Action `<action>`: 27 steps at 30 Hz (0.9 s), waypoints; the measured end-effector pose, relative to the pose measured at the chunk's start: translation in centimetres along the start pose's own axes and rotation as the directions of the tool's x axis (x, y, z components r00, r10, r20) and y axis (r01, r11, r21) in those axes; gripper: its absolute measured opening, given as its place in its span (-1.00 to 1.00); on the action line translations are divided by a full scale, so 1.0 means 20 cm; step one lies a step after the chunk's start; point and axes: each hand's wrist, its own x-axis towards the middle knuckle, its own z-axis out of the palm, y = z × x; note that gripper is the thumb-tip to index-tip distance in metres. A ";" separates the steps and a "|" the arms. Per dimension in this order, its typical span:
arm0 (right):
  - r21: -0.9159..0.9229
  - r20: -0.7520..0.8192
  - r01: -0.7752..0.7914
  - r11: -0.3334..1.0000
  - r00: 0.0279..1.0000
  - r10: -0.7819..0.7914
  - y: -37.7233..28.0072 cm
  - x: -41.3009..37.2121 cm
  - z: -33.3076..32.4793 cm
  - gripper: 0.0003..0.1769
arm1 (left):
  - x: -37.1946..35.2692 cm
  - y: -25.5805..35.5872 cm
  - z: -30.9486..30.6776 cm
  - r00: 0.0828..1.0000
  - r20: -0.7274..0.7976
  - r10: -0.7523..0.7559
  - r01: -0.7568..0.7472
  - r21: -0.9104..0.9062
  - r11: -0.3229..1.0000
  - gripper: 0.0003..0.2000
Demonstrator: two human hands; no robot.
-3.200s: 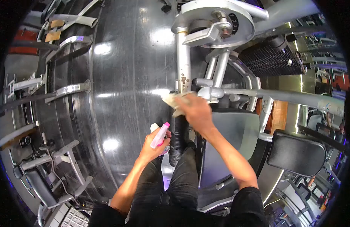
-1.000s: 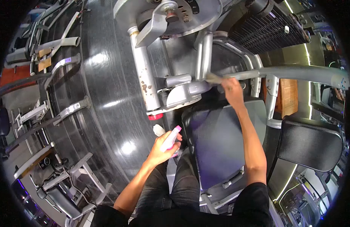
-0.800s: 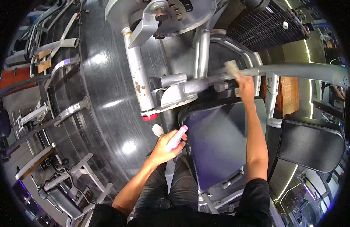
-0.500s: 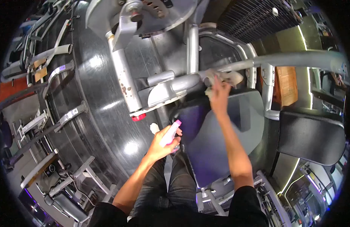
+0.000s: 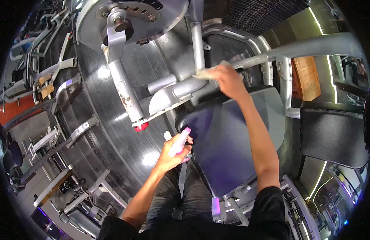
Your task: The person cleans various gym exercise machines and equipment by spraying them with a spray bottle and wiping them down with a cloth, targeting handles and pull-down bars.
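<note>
My left hand (image 5: 172,154) is wrapped round a spray bottle (image 5: 179,145) with a pink-and-white head, held low in front of my legs. My right hand (image 5: 229,81) grips a pale cloth (image 5: 205,74) over the silver frame tube (image 5: 189,87) of a gym machine. The cloth's loose end overlaps the tube in this view. Below my right forearm lies the machine's dark padded seat (image 5: 221,140). Left of the tube, a worn silver lever arm (image 5: 123,90) with a red end cap (image 5: 141,127) slants down from a round plate with numbered holes (image 5: 147,20).
A thick curved bar (image 5: 313,46) crosses the upper right, past a black pad (image 5: 333,136). Behind it stands a wooden panel (image 5: 306,78). More gym machines line the left side beyond the dark floor (image 5: 95,60). A weight stack (image 5: 257,16) is at the top.
My right hand and the cloth have moved left and slightly up along the tube. The view has shifted a little; my left hand still holds the spray bottle.
</note>
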 end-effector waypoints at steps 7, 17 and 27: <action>-0.085 0.080 0.405 0.910 0.914 -0.399 -0.06 -0.10 -0.04 -0.67 | 0.01 0.01 0.02 0.997 0.035 -0.073 0.073 0.002 0.997 -0.58; -0.464 0.117 0.208 0.861 0.978 -0.174 -0.20 -0.03 0.06 -0.83 | 0.00 0.05 0.04 0.994 -0.021 -0.103 0.104 0.019 0.994 -0.71; -0.280 0.364 -0.407 0.870 0.793 0.488 -0.07 0.30 0.12 -0.70 | -0.11 0.07 0.02 0.997 -0.077 -0.027 0.028 0.018 0.999 -0.65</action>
